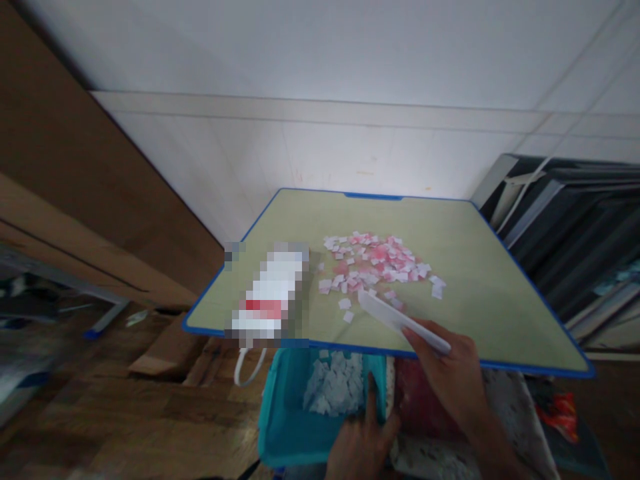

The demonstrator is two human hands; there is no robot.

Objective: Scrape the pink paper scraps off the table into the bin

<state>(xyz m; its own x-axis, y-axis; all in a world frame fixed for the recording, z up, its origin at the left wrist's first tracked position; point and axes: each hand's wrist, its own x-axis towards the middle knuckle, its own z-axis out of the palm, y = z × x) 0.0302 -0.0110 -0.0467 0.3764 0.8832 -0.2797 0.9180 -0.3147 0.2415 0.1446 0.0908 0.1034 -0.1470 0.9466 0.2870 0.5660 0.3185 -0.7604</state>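
Observation:
My right hand (453,367) is closed around a flat white strip-like tool (400,320), its far tip low over the near edge of a pile of small paper squares (380,257). The squares are white and pink, scattered on a pale green board (475,267) with a blue rim. Below the board's near edge, my left hand (363,437) is at the right side of a teal plastic basin (280,433). Its index finger points forward and the thumb is apart; I see nothing held. White paper pieces (337,383) lie inside the basin.
A pixelated white and red object (273,290) lies on the board's left, a white strap (240,367) hanging from it. Dark flat panels (590,207) stand at right. A white wall (350,147) is behind; brown cardboard (100,200) stands at left. An orange-red wrapper (563,413) sits lower right.

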